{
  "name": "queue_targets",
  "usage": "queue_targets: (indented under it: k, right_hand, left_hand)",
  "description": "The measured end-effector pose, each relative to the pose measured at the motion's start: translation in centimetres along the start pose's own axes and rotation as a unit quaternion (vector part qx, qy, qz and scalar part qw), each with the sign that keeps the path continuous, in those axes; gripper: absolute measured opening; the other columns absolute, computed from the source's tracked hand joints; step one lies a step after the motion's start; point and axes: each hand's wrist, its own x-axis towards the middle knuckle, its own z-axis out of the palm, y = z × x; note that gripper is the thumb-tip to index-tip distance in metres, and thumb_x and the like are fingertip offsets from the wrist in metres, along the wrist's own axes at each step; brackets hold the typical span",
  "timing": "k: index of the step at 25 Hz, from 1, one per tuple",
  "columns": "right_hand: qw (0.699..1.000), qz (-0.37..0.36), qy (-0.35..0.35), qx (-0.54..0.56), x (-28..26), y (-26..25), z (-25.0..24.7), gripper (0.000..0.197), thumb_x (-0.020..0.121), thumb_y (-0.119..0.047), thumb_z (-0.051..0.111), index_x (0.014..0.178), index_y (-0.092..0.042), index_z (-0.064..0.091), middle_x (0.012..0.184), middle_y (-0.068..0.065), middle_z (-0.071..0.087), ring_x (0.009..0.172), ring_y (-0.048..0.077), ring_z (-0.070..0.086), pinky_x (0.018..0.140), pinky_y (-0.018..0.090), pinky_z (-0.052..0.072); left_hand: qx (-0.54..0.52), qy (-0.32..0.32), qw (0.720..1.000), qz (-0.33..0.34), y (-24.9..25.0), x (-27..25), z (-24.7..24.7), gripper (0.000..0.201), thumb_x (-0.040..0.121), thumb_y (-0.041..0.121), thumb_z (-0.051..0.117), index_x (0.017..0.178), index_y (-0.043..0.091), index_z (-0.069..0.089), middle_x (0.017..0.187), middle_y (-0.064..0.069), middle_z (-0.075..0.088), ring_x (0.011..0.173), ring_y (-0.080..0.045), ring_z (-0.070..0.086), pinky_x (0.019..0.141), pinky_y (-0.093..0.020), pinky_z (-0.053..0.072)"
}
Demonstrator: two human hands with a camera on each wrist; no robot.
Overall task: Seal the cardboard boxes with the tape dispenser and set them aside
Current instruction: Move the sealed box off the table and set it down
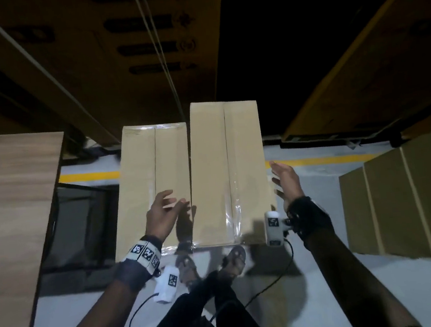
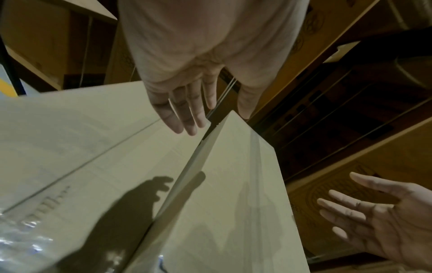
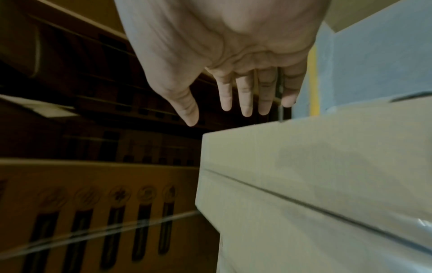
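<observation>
The taller tan cardboard box [image 1: 227,172], its centre seam under clear tape, is best gripped low on both side walls and kept level as it is set aside. It stands between two empty hands beside the lower taped cardboard box [image 1: 153,186]. The left hand [image 1: 162,215] is held spread just beside its left wall, the right hand [image 1: 286,179] flat by its right wall, neither clearly touching.

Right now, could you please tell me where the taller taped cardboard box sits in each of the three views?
Head: the taller taped cardboard box stands at centre, between the left hand and right hand.
Left wrist: it runs from centre to the lower edge.
Right wrist: it fills the lower right.
Shared landmark: its taped centre seam, seen in every view.
</observation>
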Motion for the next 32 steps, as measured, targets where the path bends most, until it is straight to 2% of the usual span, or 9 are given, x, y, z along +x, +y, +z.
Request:
queue_targets:
  k: [6,11,14,16,18,20,23,26,32]
  right_hand:
    - [0.993,-0.023,-0.097,-0.060,-9.7,3.2,10.4,0.019,0.088,-0.033,0.074,0.105,-0.026,0.073,0.112,0.005,0.074,0.092,0.020,0.069,0.085,0.043,0.054]
    - [0.960,-0.088,-0.207,-0.170,-17.9,5.9,24.9,0.021,0.088,-0.037,0.075,0.106,-0.027,0.071,0.099,0.001,0.077,0.087,0.019,0.074,0.087,0.045,0.058]
    - [0.932,-0.122,-0.264,-0.217,-23.4,9.0,36.0,0.019,0.090,-0.035,0.075,0.106,-0.026,0.070,0.097,0.002,0.077,0.090,0.023,0.074,0.089,0.044,0.058]
    - [0.910,-0.140,-0.302,-0.247,-26.9,11.6,43.4,0.021,0.091,-0.033,0.075,0.109,-0.025,0.069,0.100,0.002,0.075,0.091,0.019,0.072,0.090,0.034,0.058]
    - [0.876,-0.153,-0.339,-0.306,-31.2,14.6,50.8,0.029,0.092,-0.033,0.075,0.116,-0.023,0.065,0.108,0.002,0.072,0.092,0.011,0.067,0.084,0.019,0.052]
    - [0.843,-0.165,-0.374,-0.350,-34.1,17.3,56.2,0.042,0.091,-0.037,0.076,0.127,-0.026,0.057,0.125,-0.001,0.063,0.102,0.009,0.064,0.086,0.021,0.049]
    - [0.779,-0.192,-0.413,-0.432,-37.2,20.6,62.5,0.067,0.089,-0.043,0.076,0.144,-0.032,0.040,0.145,-0.005,0.045,0.129,0.012,0.054,0.098,0.027,0.045]
    - [0.746,-0.187,-0.439,-0.465,-39.2,22.3,66.2,0.074,0.087,-0.046,0.077,0.147,-0.032,0.037,0.153,-0.002,0.042,0.135,0.013,0.051,0.107,0.032,0.044]
    - [0.734,-0.160,-0.489,-0.442,-44.6,22.9,75.9,0.059,0.084,-0.043,0.082,0.133,-0.029,0.052,0.133,-0.002,0.057,0.119,0.014,0.062,0.087,0.016,0.046]
  left_hand:
    - [-0.026,-0.065,0.997,0.038,-3.0,-3.0,-7.0,0.023,0.083,0.034,0.084,0.103,0.032,0.073,0.094,-0.001,0.074,0.089,-0.019,0.071,0.079,-0.030,0.054]
    - [-0.040,-0.050,0.994,0.088,-6.8,-5.2,-18.3,0.033,0.078,0.046,0.080,0.105,0.030,0.072,0.092,0.003,0.077,0.091,-0.008,0.072,0.086,-0.022,0.052]
    - [-0.073,-0.008,0.993,0.090,-11.6,-7.0,-28.5,0.024,0.087,0.031,0.081,0.110,0.026,0.072,0.092,0.006,0.077,0.089,-0.005,0.071,0.082,-0.017,0.049]
    - [-0.085,0.040,0.992,0.087,-15.8,-8.4,-35.1,0.023,0.089,0.029,0.080,0.110,0.026,0.072,0.091,0.005,0.077,0.085,-0.006,0.072,0.081,-0.021,0.054]
    - [-0.123,0.077,0.988,0.047,-21.0,-10.4,-41.5,0.025,0.088,0.032,0.080,0.110,0.024,0.071,0.095,-0.002,0.076,0.081,-0.016,0.076,0.080,-0.037,0.062]
    - [-0.162,0.111,0.980,0.018,-25.1,-12.2,-46.2,0.037,0.082,0.047,0.080,0.109,0.024,0.070,0.096,-0.006,0.076,0.079,-0.024,0.077,0.078,-0.048,0.063]
    - [-0.142,0.168,0.975,-0.011,-30.4,-14.4,-51.3,0.032,0.083,0.048,0.078,0.108,0.028,0.071,0.092,0.003,0.077,0.083,-0.008,0.074,0.086,-0.038,0.059]
    - [-0.137,0.204,0.969,-0.027,-33.6,-15.6,-55.0,0.018,0.090,0.036,0.078,0.106,0.029,0.073,0.096,0.013,0.075,0.088,0.006,0.067,0.086,-0.027,0.055]
    - [-0.156,0.239,0.957,-0.049,-38.5,-15.1,-63.6,0.019,0.090,0.032,0.079,0.107,0.027,0.073,0.097,0.015,0.074,0.088,0.009,0.066,0.080,-0.015,0.051]
